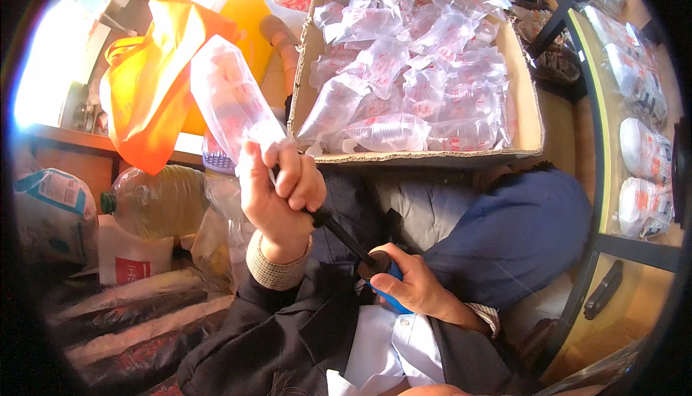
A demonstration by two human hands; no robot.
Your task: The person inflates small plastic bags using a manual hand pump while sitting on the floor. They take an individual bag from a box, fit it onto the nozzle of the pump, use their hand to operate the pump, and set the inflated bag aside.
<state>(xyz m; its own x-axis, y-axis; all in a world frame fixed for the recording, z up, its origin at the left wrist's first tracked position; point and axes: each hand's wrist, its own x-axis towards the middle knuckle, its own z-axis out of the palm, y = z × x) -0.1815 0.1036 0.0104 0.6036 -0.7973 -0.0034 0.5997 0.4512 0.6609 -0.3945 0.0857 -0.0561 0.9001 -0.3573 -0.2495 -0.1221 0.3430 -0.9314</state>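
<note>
My left hand (277, 190) is raised in front of me, its fingers wrapped round the gathered end of a clear plastic bag with red print (227, 97). The bag looks puffed out and stands up above the fist. A black rod (342, 237) runs from under this hand down to a blue cylinder with a dark round cap (389, 288), which looks like a hand pump. Closed round the cylinder is my right hand (414, 281), thumb on its side. How the bag's end meets the rod is hidden by the left fingers.
A cardboard box (425, 157) full of similar clear bags (389, 64) stands ahead. At left are an orange bag (158, 72), a large bottle of liquid (158, 201) and plastic-wrapped packs (137, 324). A shelf (602, 129) with wrapped white goods (645, 147) rises at right.
</note>
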